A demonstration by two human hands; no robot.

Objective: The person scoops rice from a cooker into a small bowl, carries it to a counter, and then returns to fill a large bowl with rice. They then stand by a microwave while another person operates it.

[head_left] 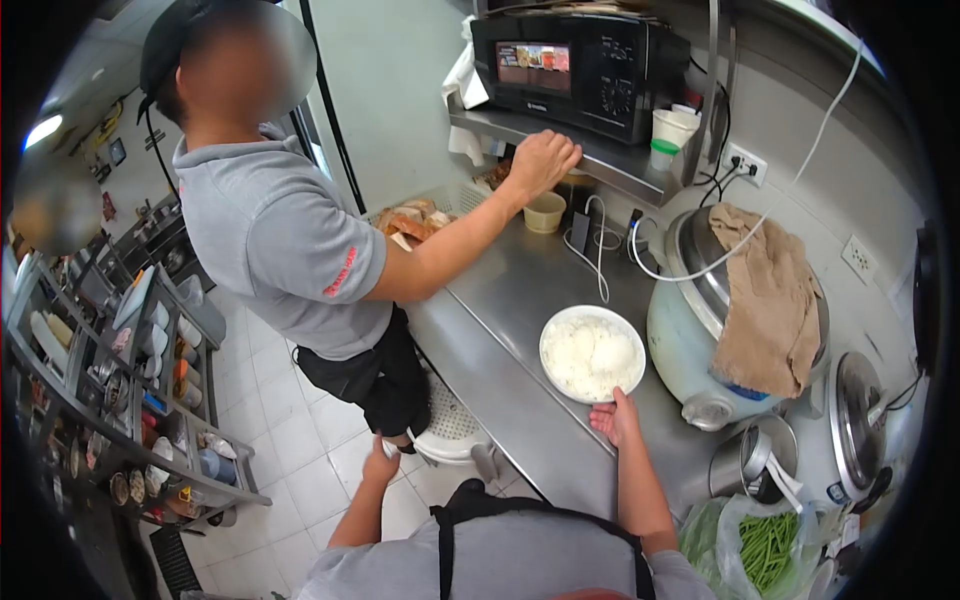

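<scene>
A white bowl (638, 377) heaped with cooked white rice (590, 355) is over the steel counter (520, 400). My right hand (617, 420) grips the bowl's near rim, thumb at the edge and fingers curled below. Low at my left side, my left hand (377, 466) is closed around something small and whitish that I cannot make out. Right of the bowl stands a large rice cooker (680, 335) with a steel lid and a brown cloth (770, 300) draped over it.
A co-worker (280, 240) stands at the left, one hand at the shelf under a black microwave (570, 75). White cables hang near the cooker. A steel pot (735, 465) and a bag of green beans (768, 550) sit at the near right. Shelving (150, 420) lines the left.
</scene>
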